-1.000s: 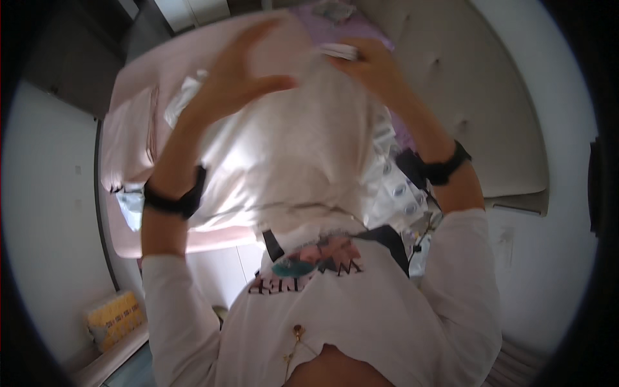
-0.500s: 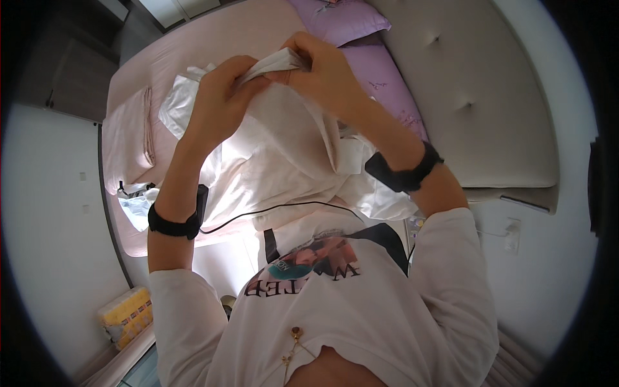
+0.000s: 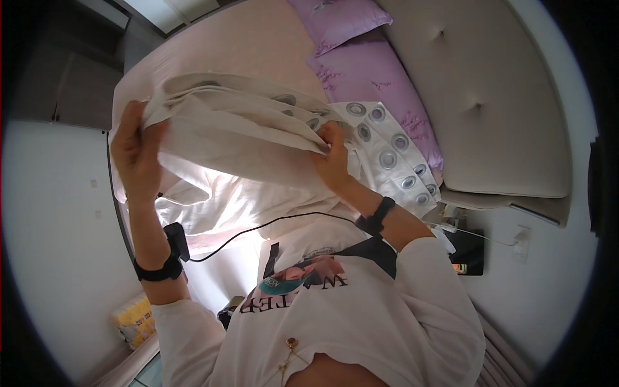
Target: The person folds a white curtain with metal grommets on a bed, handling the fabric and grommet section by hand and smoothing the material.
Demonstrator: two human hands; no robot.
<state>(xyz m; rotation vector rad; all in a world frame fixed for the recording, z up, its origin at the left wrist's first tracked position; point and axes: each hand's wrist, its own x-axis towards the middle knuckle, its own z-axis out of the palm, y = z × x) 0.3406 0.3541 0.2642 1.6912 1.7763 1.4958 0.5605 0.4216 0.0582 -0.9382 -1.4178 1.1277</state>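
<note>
Gripping pale cloth [image 3: 238,145], left of centre, in near-closed left hand [image 3: 137,158] and right hand [image 3: 333,162]; likely soft, light, best held by ringed edge [image 3: 284,100].

One left hand [image 3: 137,158], one right hand [image 3: 333,164], two wrist straps [image 3: 158,271], two far pillows [image 3: 375,74], one headboard [image 3: 500,113], one bed [image 3: 245,39].

Half a sec ago hands tog.; now apart. L hand [image 3: 138,155] has gone farther left of lower purple pillow [image 3: 383,80], R hand [image 3: 333,158] down to pillow's lower L, pale fabric [image 3: 232,132] spread btwn. Grey rings [image 3: 387,160], mostly hidden then, now show beside pillow.
</note>
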